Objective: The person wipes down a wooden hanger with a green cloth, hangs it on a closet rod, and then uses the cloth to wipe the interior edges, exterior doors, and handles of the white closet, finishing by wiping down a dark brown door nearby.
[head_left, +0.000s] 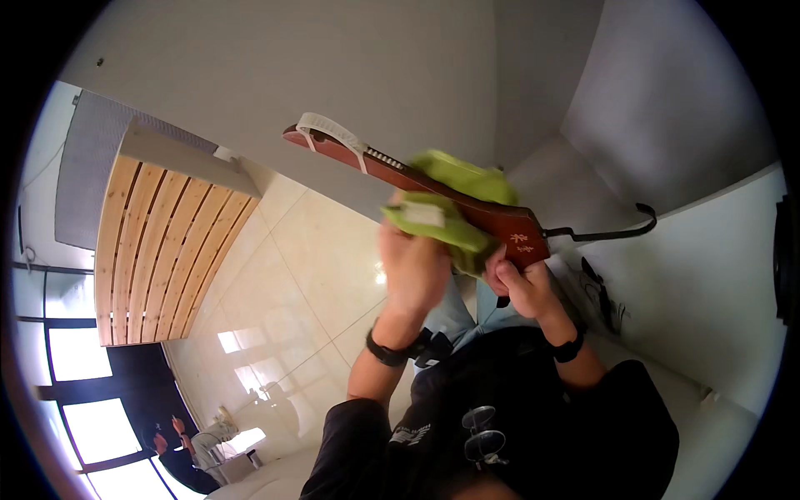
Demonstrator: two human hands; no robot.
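Note:
A reddish-brown wooden clothes hanger slants across the middle of the view, with its black hook pointing right and a white strap looped over its far left end. A lime-green cloth is draped around the hanger's body, showing on both sides, with a pale patch on its near part. My left hand, somewhat blurred, is closed on the near fold of this cloth. Near the hook end, my right hand grips the hanger's lower edge, its thumb uppermost. Part of the right fingers is hidden behind the wood and cloth.
A large pale panel stands just beyond the hanger, and a white surface lies to the right. A slatted wooden bench stands at the left on glossy tiles. Another person is at the lower left, beside bright windows.

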